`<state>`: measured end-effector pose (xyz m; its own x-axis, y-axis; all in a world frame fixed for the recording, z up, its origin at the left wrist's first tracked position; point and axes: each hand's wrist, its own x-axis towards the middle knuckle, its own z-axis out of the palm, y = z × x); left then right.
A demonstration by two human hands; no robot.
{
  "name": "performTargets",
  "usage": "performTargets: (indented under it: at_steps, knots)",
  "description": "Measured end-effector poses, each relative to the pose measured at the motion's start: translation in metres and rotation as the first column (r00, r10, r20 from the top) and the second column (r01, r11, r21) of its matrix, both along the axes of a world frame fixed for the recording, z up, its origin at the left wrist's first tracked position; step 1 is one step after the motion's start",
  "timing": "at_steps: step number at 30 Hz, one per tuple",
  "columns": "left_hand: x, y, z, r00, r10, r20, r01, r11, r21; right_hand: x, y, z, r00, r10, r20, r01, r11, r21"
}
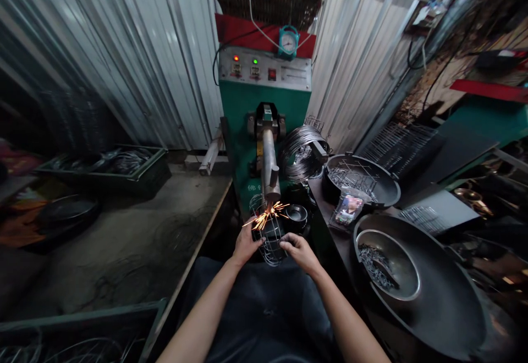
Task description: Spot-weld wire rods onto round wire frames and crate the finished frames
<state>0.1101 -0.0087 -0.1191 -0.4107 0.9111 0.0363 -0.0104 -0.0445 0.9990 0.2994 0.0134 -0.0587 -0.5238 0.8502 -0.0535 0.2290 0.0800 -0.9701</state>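
Note:
A round wire basket frame point(271, 250) is held between my hands, under the electrode arm of a green spot welder point(270, 157). Orange sparks point(268, 215) spray from the contact point at its far rim. My left hand point(246, 242) grips the frame's left side, fingers closed on the wire. On the right side, my right hand point(296, 246) pinches the frame with thumb and fingers. The lower electrode is mostly hidden behind the wires and sparks.
Coiled wire rings point(303, 154) hang right of the welder. Farther right stand a pan of wire pieces point(385, 201), a plastic packet point(350, 209) and a large wok point(449, 297) holding a metal bowl point(414, 286). Green bins point(152, 173) of wire parts sit left.

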Motion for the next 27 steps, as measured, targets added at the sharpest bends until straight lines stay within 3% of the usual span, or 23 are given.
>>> performTargets:
  at_steps: [3,8,14,17,22,27]
  knots:
    - [-0.001,0.002,0.001,0.994,0.048,0.103,-0.049,0.999,0.003,0.001,-0.001,-0.003,1.000,-0.010,0.024,0.008,0.998,0.060]
    - [0.000,0.002,0.000,0.989,0.055,0.136,-0.055,0.998,0.000,-0.002,0.002,-0.003,0.994,-0.099,0.045,0.083,0.958,0.274]
    - [0.000,0.006,-0.001,0.979,0.010,0.202,-0.009,1.000,-0.008,-0.016,0.013,0.007,0.984,-0.163,0.068,0.135,0.944,0.301]
    - [-0.002,0.011,-0.004,0.987,-0.020,0.160,0.019,1.000,0.004,-0.018,0.014,0.006,0.989,-0.144,0.030,0.132,0.960,0.246]
    - [-0.003,0.012,-0.010,0.991,0.009,0.130,-0.013,0.999,0.036,-0.016,0.006,0.004,0.998,-0.067,-0.007,0.067,0.998,0.013]
    - [-0.002,0.005,-0.016,0.998,0.021,0.058,-0.024,0.998,0.052,-0.017,0.000,0.010,0.996,-0.083,-0.016,0.083,0.996,0.020]
